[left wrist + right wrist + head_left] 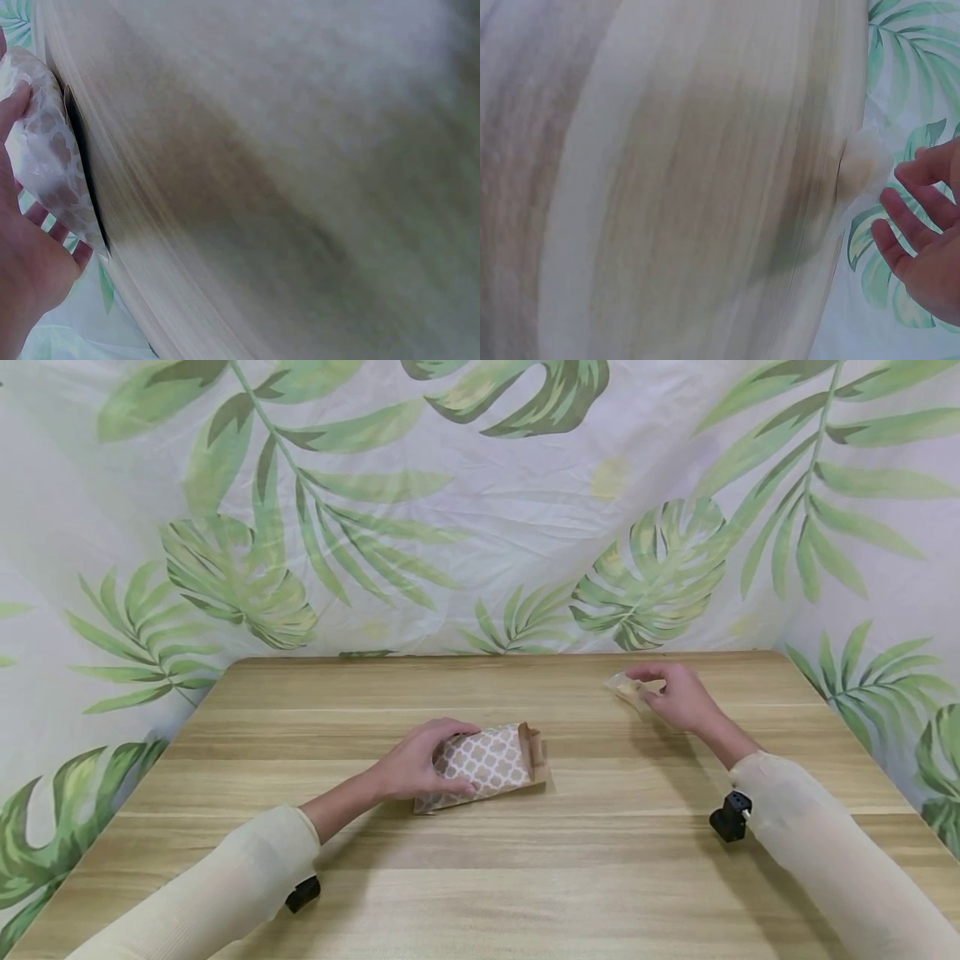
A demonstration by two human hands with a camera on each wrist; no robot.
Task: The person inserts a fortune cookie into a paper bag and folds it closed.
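Observation:
A paper bag (486, 758) with a tan and white lattice pattern lies flat on the wooden table, its brown mouth facing right. My left hand (420, 760) grips the bag's closed end, thumb on the near side and fingers on the far side. The left wrist view shows the bag (52, 150) bulging, with its lower edge by the tabletop. Toward the back right, my right hand (678, 697) holds a small see-through packet (624, 687) by its right end between thumb and fingers. Something pale yellowish shows inside the packet (859, 171).
The wood-grain table (480, 893) reaches back to a white cloth (525, 560) printed with green leaves. Small black devices (731, 817) hang under both cream sleeves (832, 852).

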